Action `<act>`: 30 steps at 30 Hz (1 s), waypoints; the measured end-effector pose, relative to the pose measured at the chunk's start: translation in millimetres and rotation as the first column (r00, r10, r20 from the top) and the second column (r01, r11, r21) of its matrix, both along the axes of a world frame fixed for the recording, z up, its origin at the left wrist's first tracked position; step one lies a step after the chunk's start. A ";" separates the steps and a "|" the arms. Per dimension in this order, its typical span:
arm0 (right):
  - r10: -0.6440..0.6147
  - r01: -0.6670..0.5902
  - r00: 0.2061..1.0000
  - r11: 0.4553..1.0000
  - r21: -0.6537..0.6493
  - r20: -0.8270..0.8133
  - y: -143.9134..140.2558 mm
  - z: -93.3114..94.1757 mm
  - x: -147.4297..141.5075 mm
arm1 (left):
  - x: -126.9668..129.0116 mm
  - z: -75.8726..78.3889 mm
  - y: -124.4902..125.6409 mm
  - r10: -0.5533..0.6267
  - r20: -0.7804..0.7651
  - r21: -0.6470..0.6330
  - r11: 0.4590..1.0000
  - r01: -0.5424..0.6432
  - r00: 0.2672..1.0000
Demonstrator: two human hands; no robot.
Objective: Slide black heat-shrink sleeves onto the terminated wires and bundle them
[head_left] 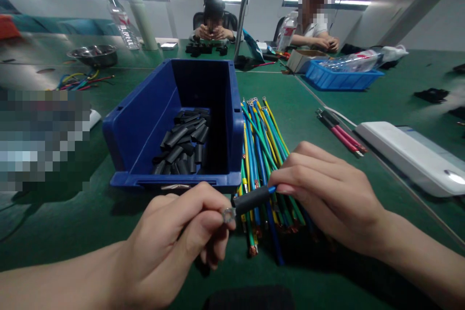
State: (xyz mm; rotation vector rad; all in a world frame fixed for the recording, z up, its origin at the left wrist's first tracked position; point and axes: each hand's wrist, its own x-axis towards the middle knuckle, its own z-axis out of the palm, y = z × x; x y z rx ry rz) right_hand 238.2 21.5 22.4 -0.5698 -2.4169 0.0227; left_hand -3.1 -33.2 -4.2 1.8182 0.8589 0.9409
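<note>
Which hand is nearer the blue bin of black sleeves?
Left. The left hand sits just below the blue bin front lip; the right hand is off to its right, over the wire bundle.

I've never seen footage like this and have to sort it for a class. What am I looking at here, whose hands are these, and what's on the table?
This is one picture from a camera worn on a person's head, looking down at their own bare hands. The left hand pinches the metal ring terminal at the end of a blue wire. The right hand grips that wire just behind a black sleeve slid over it. On the green table lie a bundle of coloured wires and a blue bin holding more black sleeves. Two other people sit at the far end.
</note>
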 end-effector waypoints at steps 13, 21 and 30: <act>-0.313 0.247 0.902 0.939 -0.241 -0.297 18.1 -17.5 7.8 | -10.5 15.3 4.6 0.369 -0.327 0.794 0.607 0.041 0.870; -0.443 0.304 0.833 0.868 -0.394 -0.331 16.8 -15.9 8.5 | -11.3 14.6 36.5 0.663 -0.524 0.827 0.547 0.133 0.535; -0.597 0.421 0.792 0.687 -0.592 -0.129 27.4 -18.5 12.2 | -9.5 17.9 31.6 0.592 -0.625 0.729 0.676 0.109 0.508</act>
